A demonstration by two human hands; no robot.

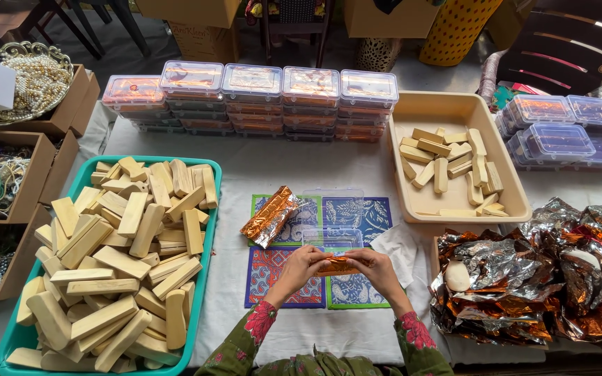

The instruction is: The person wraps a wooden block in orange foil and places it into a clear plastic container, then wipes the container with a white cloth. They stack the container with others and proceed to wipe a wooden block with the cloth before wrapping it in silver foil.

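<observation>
My left hand [303, 265] and my right hand [373, 264] meet over the table's middle, both gripping a small bar wrapped in orange foil [336, 264]. An open clear plastic box [333, 237] lies just beyond my fingers on patterned blue, red and green mats [278, 268]. A second foil-wrapped bar [270, 216] rests on the mats to the upper left of my hands.
A teal tray [203, 299] heaped with pale wooden-looking bars fills the left. A beige tray [454, 209] with fewer bars sits at right. Crumpled foil sheets [538, 278] pile at the lower right. Stacked lidded plastic boxes [252, 97] line the back. Bead trays [8, 90] stand far left.
</observation>
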